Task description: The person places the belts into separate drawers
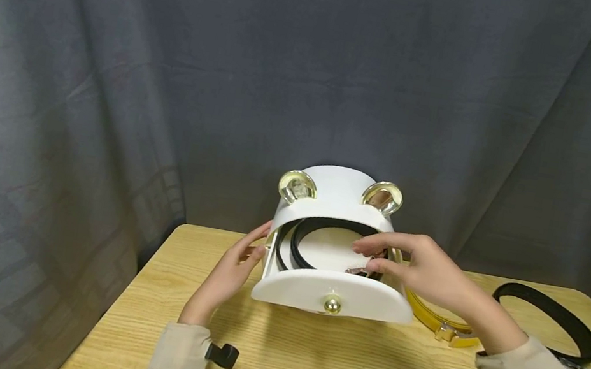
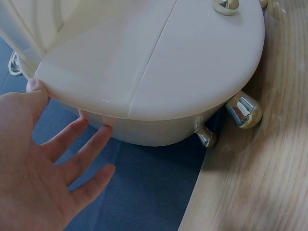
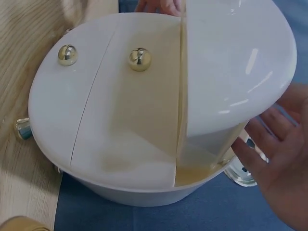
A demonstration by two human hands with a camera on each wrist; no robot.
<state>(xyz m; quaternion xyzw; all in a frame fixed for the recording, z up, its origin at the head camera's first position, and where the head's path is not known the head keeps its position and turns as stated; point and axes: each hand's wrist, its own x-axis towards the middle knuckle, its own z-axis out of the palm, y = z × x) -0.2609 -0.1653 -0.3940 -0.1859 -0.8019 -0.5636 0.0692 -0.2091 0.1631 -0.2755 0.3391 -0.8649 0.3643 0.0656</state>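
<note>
A white cabinet [image 1: 336, 194] with gold-rimmed ears has its top drawer [image 1: 308, 288] pulled out. Inside the drawer lies a coiled black belt [image 1: 296, 250], its silver buckle [image 1: 358, 271] toward the right. My right hand [image 1: 421, 269] reaches over the drawer's right side, thumb and fingers apart close by the buckle. In the right wrist view, the raised drawer front partly hides the fingers of this hand [image 3: 281, 144]. At the cabinet's left side is my left hand [image 1: 228, 274]; in the left wrist view its thumb [image 2: 36, 86] meets the rim and its fingers spread along the side wall.
Right of the cabinet, a yellow belt [image 1: 428, 318] with a gold buckle lies coiled on the wooden table [image 1: 301, 366]. Farther right is another black belt [image 1: 570, 321] with a metal buckle. A grey curtain [image 1: 319, 72] hangs behind the table.
</note>
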